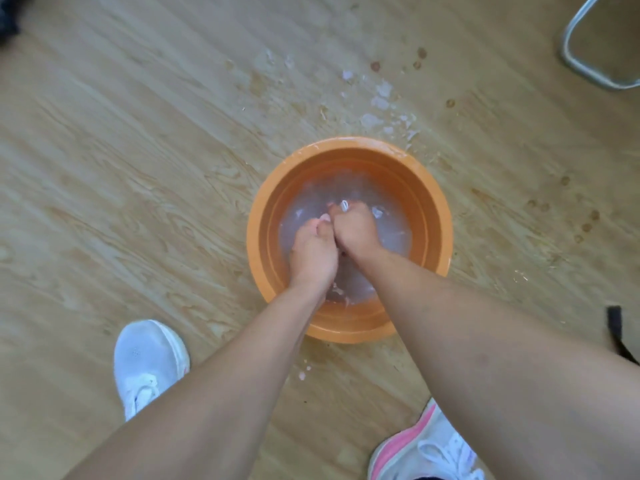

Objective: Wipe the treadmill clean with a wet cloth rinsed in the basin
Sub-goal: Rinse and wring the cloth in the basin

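Observation:
An orange round basin (429, 216) holding water stands on the wooden floor. Both my hands are down in the water, fists pressed together. My left hand (313, 252) and my right hand (355, 230) are closed around a pale cloth (341, 292), of which only small pinkish bits show between the fingers and under my wrists. The rest of the cloth is hidden by my hands and the rippling water. The treadmill is out of view.
Water splashes and wet drops (379, 102) lie on the floor beyond the basin. My white shoes stand at the lower left (149, 365) and lower right (426, 448). A grey metal frame (585, 67) sits at the top right, a dark strap (620, 337) at the right edge.

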Motion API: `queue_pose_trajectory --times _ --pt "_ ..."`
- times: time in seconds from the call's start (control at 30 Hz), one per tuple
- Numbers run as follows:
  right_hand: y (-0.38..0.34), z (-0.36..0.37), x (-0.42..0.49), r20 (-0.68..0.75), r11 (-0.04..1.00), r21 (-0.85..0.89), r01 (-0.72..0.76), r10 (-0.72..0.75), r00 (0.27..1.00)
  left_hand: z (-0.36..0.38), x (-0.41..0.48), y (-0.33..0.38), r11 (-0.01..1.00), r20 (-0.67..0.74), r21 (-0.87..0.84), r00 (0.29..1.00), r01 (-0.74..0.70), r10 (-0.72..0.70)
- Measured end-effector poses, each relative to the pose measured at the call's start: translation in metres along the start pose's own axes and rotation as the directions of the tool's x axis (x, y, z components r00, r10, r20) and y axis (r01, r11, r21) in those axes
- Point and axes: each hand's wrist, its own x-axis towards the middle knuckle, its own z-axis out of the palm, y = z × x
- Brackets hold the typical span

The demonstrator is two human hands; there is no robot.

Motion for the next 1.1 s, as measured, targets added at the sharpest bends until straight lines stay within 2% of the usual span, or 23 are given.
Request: queue_pose_trajectory --times 0.07,0.13,0.2,0.27,0.37,0.43,0.5,0.57,0.63,0.7,0.87,0.93,1.0,1.1 --pt "-0.004 -0.006 -0.002 0.015 0.989 -0.146 0.027 -0.025 1.000 -0.006 -0.003 -0.002 1.000 -0.084 0.023 0.996 -0.020 0.021" --pt "-0.005 -0.017 -0.001 -0.032 0.960 -0.277 0.046 -0.057 0.998 -0.008 -0.001 -0.002 1.000 -0.169 -0.018 0.985 -0.017 0.014" --pt "0.000 -0.024 0.001 -0.135 0.944 -0.330 0.004 -0.052 0.989 -0.004 0.006 0.000 0.998 -0.198 0.017 0.979 -0.053 0.056" --pt "0.005 -0.024 -0.001 -0.202 0.949 -0.313 -0.028 -0.037 0.979 0.006 0.019 0.003 0.995 -0.165 0.083 0.984 -0.047 0.060" --pt "0.001 -0.008 -0.011 -0.116 0.989 -0.120 -0.082 0.068 0.991 0.020 0.040 0.004 0.997 -0.060 -0.036 0.995 0.075 -0.077" --pt "-0.005 -0.001 -0.013 -0.081 0.991 0.045 -0.127 0.131 0.988 0.021 0.051 0.001 0.960 0.091 -0.179 0.975 0.214 -0.201" --pt "-0.008 -0.003 -0.013 -0.079 0.988 0.056 -0.147 0.151 0.985 0.018 0.050 0.001 0.929 0.225 -0.200 0.937 0.312 -0.266" --pt "-0.008 -0.011 -0.011 -0.026 0.978 0.077 -0.192 0.195 0.981 0.010 0.039 0.010 0.947 0.250 -0.084 0.926 0.311 -0.282" --pt "-0.007 -0.014 -0.011 0.046 0.966 0.099 -0.239 0.236 0.971 0.001 0.027 0.013 0.962 0.208 -0.018 0.942 0.271 -0.262" --pt "-0.001 -0.011 -0.010 0.007 0.953 0.075 -0.295 0.295 0.955 -0.004 0.014 0.013 0.985 0.156 -0.009 0.973 0.175 -0.171" --pt "-0.027 -0.026 -0.043 -0.045 0.884 0.344 -0.317 0.352 0.935 -0.026 -0.020 0.025 0.993 0.081 -0.100 0.995 0.058 -0.050" --pt "-0.034 -0.041 -0.067 0.047 0.716 0.593 -0.369 0.427 0.903 -0.039 -0.035 0.032 0.967 0.048 -0.251 0.998 0.051 -0.040" --pt "-0.043 -0.052 -0.095 0.196 0.552 0.739 -0.386 0.372 0.907 -0.048 -0.051 0.035 0.921 0.024 -0.385 0.999 0.052 -0.046" --pt "-0.054 -0.066 -0.133 0.314 0.396 0.817 -0.419 0.304 0.899 -0.056 -0.080 0.042 0.942 0.023 -0.335 0.999 -0.025 0.035"
